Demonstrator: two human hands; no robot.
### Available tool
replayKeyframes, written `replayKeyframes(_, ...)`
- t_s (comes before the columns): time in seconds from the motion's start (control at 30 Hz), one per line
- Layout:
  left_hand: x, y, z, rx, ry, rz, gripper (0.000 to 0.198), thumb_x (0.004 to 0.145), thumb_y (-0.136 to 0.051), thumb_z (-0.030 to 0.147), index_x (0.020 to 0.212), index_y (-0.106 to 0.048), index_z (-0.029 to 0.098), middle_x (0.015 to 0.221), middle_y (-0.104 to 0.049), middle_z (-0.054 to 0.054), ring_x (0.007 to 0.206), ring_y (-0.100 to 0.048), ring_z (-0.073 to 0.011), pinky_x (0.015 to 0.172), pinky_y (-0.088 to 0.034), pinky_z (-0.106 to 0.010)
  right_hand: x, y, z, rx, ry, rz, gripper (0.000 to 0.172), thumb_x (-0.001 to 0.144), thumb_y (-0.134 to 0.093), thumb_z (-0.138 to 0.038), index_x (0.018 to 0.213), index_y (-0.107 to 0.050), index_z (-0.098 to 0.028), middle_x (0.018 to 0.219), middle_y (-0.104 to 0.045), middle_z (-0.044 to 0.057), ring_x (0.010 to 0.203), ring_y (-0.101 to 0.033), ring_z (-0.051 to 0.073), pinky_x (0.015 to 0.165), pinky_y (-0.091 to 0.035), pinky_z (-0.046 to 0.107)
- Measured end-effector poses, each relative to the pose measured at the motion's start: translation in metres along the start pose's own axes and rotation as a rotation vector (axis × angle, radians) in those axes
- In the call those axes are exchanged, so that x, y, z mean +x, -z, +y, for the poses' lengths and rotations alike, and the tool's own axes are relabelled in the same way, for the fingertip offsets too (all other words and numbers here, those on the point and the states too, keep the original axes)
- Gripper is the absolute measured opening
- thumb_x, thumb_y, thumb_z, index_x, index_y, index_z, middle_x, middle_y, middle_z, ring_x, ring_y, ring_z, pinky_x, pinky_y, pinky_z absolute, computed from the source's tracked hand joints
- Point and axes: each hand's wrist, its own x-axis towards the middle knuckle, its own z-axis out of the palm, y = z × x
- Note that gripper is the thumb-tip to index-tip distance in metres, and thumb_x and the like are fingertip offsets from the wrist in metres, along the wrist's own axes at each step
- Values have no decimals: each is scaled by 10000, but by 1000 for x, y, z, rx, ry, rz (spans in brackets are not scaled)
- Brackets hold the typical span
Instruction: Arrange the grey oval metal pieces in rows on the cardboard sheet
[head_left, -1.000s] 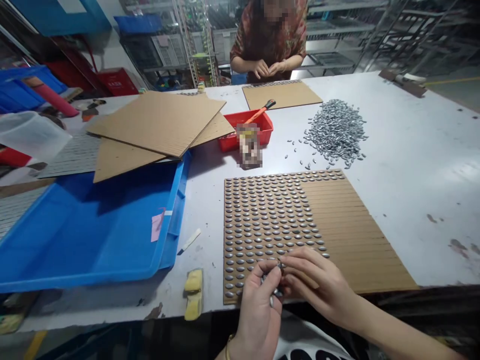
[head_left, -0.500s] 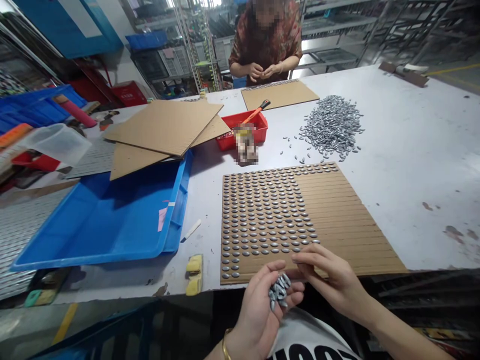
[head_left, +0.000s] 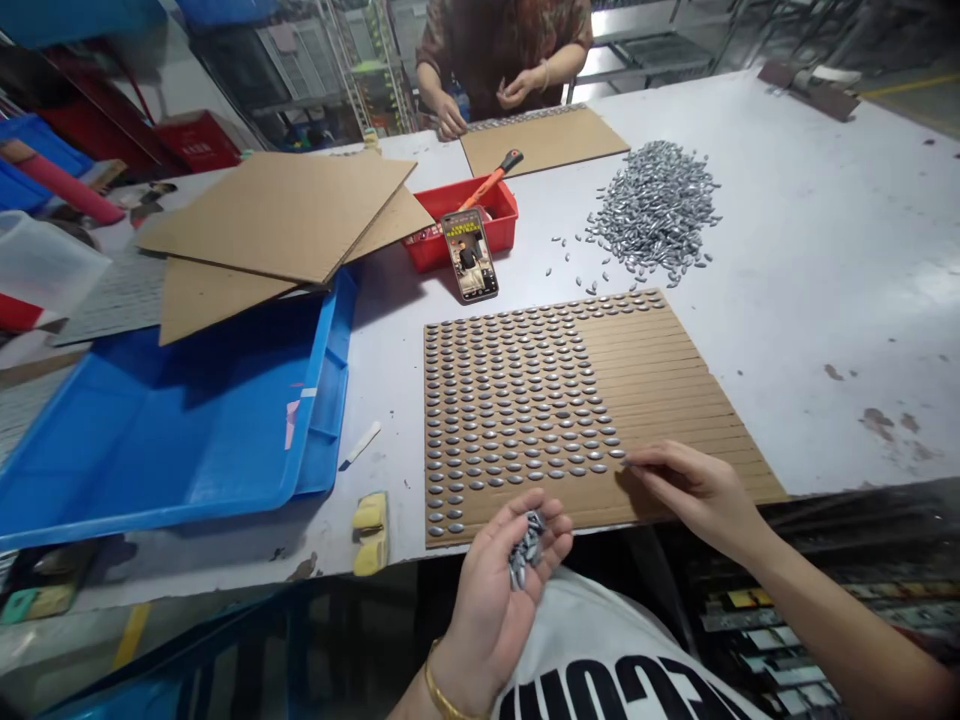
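Left grip [head_left: 499, 575] cupped around handful of small grey oval metal pieces [head_left: 525, 545]. Right grip [head_left: 697, 490] fingertips pinched together, touching slotted brown cardboard sheet [head_left: 675, 380] directly beneath.

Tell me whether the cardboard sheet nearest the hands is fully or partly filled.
Partly filled: metal pieces cover the left half of the cardboard sheet; the right half is mostly bare.

Blue tray [head_left: 150, 440], phone [head_left: 469, 255] (screen lit)

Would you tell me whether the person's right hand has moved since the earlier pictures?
Yes: the right hand left the left hand and reached rightward across the cardboard sheet.
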Motion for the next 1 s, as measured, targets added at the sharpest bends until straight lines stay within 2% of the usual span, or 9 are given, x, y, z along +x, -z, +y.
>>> replayKeyframes(0.3,3,-8,-6,117,45,-43,199,844,-597,238,1003,-593,118,946,-679,-128,811,-661,-201,748,-513,-312,4,3,-1,-30,36,8,119,898,-534,-251,958,-634,-228,918,-660,43,842,-619,172,744,-487,299)
replayKeyframes(0.43,7,-5,-12,160,55,-54,248,809,-638,203,1033,-648,96,799,-627,-61,685,-579,-120,641,-474,-240,3,2,1,-30,56,8,122,899,-535,-239,951,-645,-228,929,-649,52,822,-610,168,730,-490,297)
replayKeyframes(0.5,7,-4,-14,168,56,-68,260,799,-643,187,1036,-667,85,770,-600,-50,661,-540,-104,611,-449,-225,3,0,1,-40,72,6,120,899,-535,-232,943,-647,-226,943,-641,57,818,-604,164,723,-490,291)
replayKeyframes(0.73,6,-9,-17,164,76,-65,286,835,-592,244,1051,-672,74,799,-595,-78,683,-532,-124,611,-436,-249,9,-5,-5,-107,148,-6,136,900,-523,-189,970,-635,-221,940,-625,52,850,-593,156,731,-479,278)
replayKeyframes(1.0,7,-5,-20,193,68,-87,154,835,-607,244,937,-633,133,771,-628,-62,658,-565,-124,617,-438,-253,9,-2,-1,-237,232,-40,182,907,-482,-169,1006,-624,-226,938,-620,59,845,-594,161,735,-482,275)
